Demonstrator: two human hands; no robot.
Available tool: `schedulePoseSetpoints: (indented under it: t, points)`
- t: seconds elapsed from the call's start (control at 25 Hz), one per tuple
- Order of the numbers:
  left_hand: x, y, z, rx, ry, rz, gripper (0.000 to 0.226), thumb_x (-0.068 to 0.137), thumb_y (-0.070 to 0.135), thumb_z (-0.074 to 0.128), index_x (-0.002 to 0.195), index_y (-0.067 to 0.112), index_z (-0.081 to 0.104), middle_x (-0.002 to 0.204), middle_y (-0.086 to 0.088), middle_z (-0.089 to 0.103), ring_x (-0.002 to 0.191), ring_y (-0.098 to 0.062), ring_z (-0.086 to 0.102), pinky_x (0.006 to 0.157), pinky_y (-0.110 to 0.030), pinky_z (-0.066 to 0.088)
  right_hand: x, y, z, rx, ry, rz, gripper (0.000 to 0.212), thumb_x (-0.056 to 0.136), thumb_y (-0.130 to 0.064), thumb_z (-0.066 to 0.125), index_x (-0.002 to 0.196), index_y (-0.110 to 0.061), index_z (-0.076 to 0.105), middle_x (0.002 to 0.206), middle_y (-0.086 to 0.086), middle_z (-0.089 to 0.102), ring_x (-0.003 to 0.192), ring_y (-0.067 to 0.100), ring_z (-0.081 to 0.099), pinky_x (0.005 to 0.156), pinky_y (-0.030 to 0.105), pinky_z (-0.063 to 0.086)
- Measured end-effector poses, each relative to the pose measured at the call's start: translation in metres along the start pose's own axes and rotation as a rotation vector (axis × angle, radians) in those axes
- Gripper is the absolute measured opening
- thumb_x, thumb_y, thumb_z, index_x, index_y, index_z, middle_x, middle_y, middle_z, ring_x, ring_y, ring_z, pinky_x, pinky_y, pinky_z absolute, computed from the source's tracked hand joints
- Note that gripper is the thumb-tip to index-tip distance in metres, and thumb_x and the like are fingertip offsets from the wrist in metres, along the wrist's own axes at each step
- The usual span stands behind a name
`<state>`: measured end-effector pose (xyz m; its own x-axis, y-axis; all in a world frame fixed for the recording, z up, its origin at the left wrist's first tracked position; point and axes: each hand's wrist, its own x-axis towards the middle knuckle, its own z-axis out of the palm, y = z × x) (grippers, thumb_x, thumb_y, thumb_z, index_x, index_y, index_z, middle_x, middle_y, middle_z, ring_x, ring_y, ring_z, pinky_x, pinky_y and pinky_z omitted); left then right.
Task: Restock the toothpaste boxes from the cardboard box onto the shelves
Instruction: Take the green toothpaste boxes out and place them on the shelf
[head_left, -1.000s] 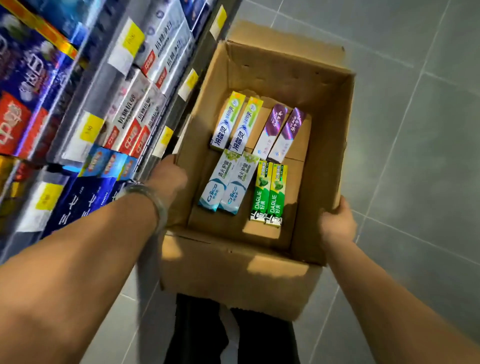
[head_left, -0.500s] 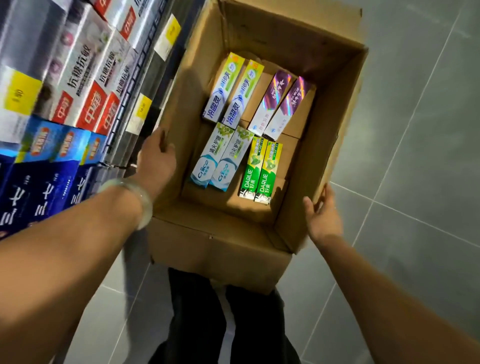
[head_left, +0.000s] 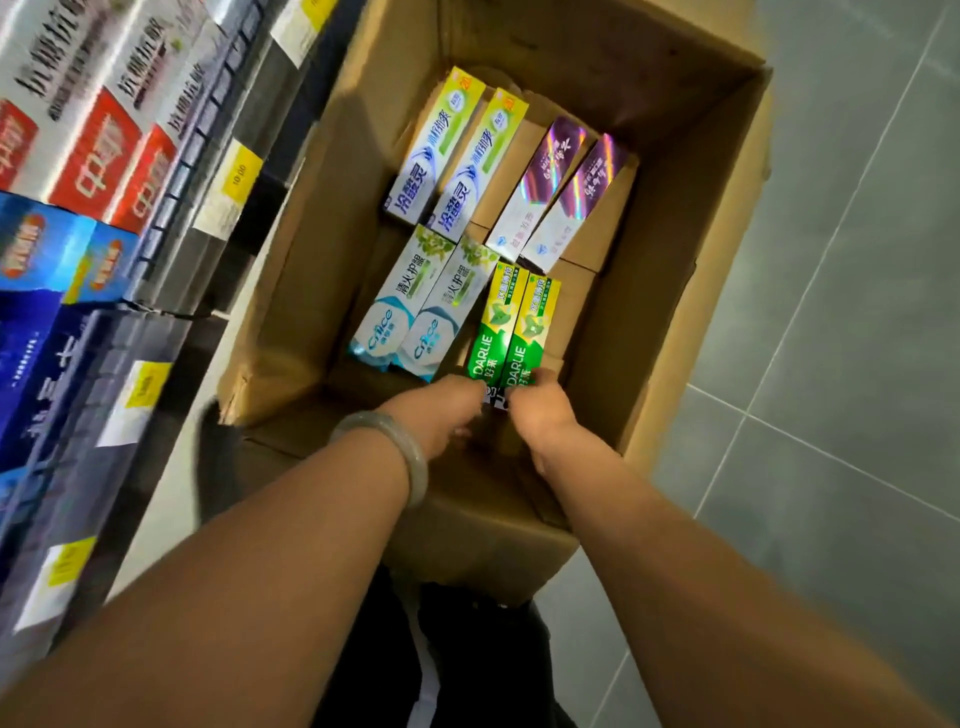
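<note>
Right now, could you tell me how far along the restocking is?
Barely started: all eight toothpaste boxes lie in the cardboard box. The left hand and right hand touch the near ends of the two green Darlie boxes. Everything awaits shelving.

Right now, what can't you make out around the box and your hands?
- Near ends of the green Darlie boxes: covered by left hand and right hand, head view; grip unclear.
- Shelf price tags: mostly blurred.
- Cardboard box far wall: cut by top edge.
</note>
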<state>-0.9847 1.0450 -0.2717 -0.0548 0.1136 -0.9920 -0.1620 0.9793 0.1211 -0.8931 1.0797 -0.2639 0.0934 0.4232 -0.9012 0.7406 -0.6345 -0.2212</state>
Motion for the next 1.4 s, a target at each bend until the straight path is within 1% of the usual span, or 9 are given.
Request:
schedulePoseSetpoints:
  t: [0.24,0.4,0.52,0.6,0.72,0.88,1.0,1.16,1.4]
  points:
    - [0.074,-0.001,0.021,-0.620,0.053,-0.199,0.033,0.095,0.017,0.034,0.118,0.009,0.056,0.117,-0.005,0.061,0.113,-0.025,0.057,0.093,-0.036,0.043,0.105,0.010,0.020,0.290,0.088,0.266,0.075,0.073,-0.034,0.057,0.141,-0.011,0.034,0.146,0.013,0.039,0.128,0.034,0.046,0.106,0.047,0.041]
    - [0.081,-0.001,0.024,-0.656,0.007,-0.116,0.028,0.094,0.018,0.042,0.118,0.012,0.055,0.084,-0.007,0.057,0.069,-0.020,0.050,0.074,-0.029,0.041,0.159,0.032,0.033,0.445,-0.003,0.231,0.079,0.051,-0.052,0.057,0.122,-0.016,0.054,0.125,0.009,0.056,0.102,0.033,0.064,0.077,0.049,0.057]
    - [0.077,-0.004,0.022,-0.689,-0.038,-0.134,0.045,0.086,0.029,0.058,0.128,0.012,0.053,0.108,-0.010,0.066,0.094,-0.027,0.063,0.088,-0.044,0.047,0.115,0.011,0.025,0.609,-0.073,0.215,0.059,0.072,-0.047,0.059,0.122,-0.016,0.059,0.115,0.014,0.066,0.091,0.033,0.071,0.061,0.042,0.058]
    - [0.076,-0.004,0.019,-0.728,-0.072,-0.178,0.054,0.079,0.037,0.065,0.128,0.017,0.050,0.122,-0.013,0.063,0.113,-0.037,0.059,0.095,-0.067,0.037,0.109,0.013,0.028,0.627,-0.119,0.238,0.069,0.065,-0.047,0.065,0.127,-0.018,0.054,0.115,0.014,0.068,0.092,0.034,0.071,0.068,0.046,0.058]
    - [0.071,-0.007,0.014,-0.802,-0.025,-0.167,0.055,0.082,0.038,0.067,0.129,0.020,0.046,0.124,-0.014,0.061,0.112,-0.038,0.059,0.089,-0.066,0.045,0.118,0.021,0.036,0.609,-0.102,0.250,0.079,0.062,-0.054,0.065,0.132,-0.019,0.048,0.117,0.011,0.066,0.099,0.032,0.067,0.083,0.047,0.055]
    - [0.055,-0.013,0.006,-0.871,-0.025,-0.078,0.042,0.090,0.025,0.061,0.128,0.012,0.048,0.109,-0.014,0.062,0.085,-0.029,0.062,0.075,-0.056,0.053,0.066,0.000,0.017,0.679,-0.139,0.241,0.028,0.097,-0.037,0.047,0.105,-0.015,0.061,0.095,0.007,0.071,0.086,0.024,0.066,0.076,0.036,0.054]
    - [0.012,-0.010,-0.009,-0.840,-0.030,-0.026,0.037,0.091,0.018,0.060,0.125,0.006,0.052,0.109,-0.013,0.066,0.083,-0.025,0.066,0.073,-0.045,0.057,0.014,-0.010,-0.006,0.796,-0.251,0.261,0.021,0.098,-0.031,0.047,0.088,-0.018,0.059,0.066,0.002,0.072,0.066,0.017,0.064,0.050,0.024,0.050]
    - [-0.092,-0.003,-0.038,-0.785,-0.041,0.041,0.031,0.090,0.017,0.061,0.120,0.013,0.053,0.102,-0.006,0.064,0.092,-0.022,0.062,0.077,-0.038,0.054,-0.094,-0.031,-0.035,0.804,-0.298,0.164,0.010,0.093,-0.021,0.058,0.091,-0.012,0.062,0.084,0.008,0.067,0.071,0.018,0.062,0.045,0.025,0.056]
    - [-0.283,0.014,-0.092,-0.712,-0.177,0.142,0.045,0.086,0.016,0.066,0.125,0.016,0.043,0.118,-0.006,0.059,0.093,-0.025,0.064,0.068,-0.056,0.057,-0.260,-0.077,-0.098,0.743,-0.274,0.008,0.010,0.090,-0.021,0.063,0.096,-0.013,0.060,0.074,0.002,0.066,0.043,0.009,0.062,0.040,0.015,0.045]
